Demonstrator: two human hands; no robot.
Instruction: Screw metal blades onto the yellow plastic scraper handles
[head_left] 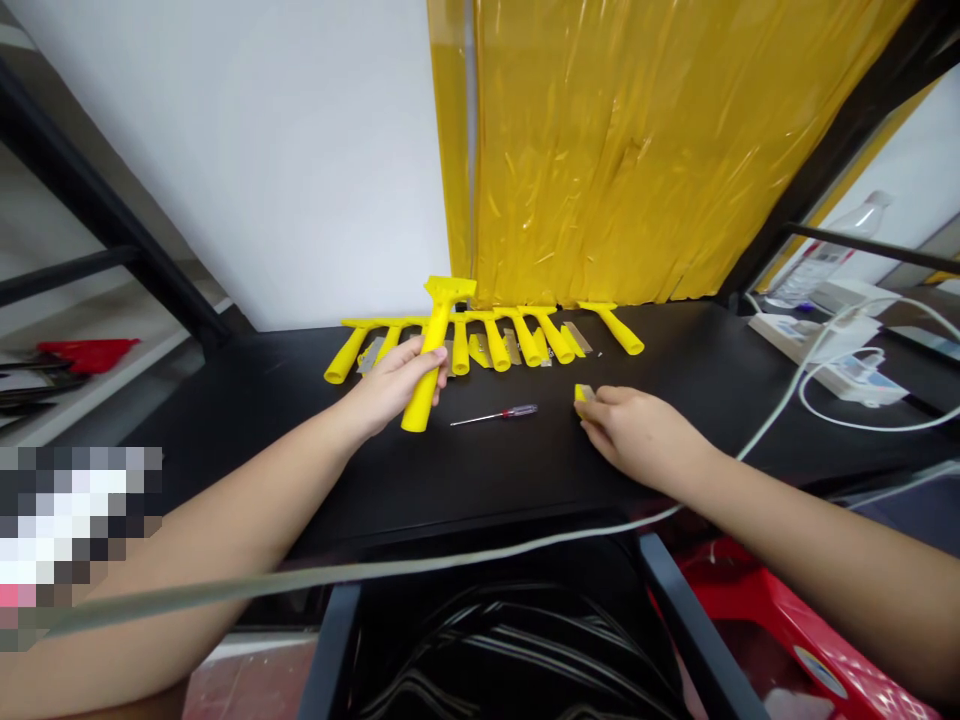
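Note:
A yellow scraper handle (422,398) with a wide flat head stands tilted upright in my left hand (401,380), whose fingers wrap round its shaft. On the right, my right hand (628,430) pinches a small yellow piece (580,394) with a greyish part beside it, just above the black table; my fingers partly cover it. Between the hands lies a screwdriver (517,411) with a clear purplish handle, its tip pointing left. Behind them several more yellow scrapers (619,332) lie in a row along the back of the table, with flat grey-brown pieces (577,337) among them.
A white cable (480,545) crosses in front of the black table (360,490). White power strips (840,360) and a plastic bottle (832,250) are at the right. A white panel (300,150) and yellow-taped surface (600,150) rise behind. Below right is a red bag or box (787,620).

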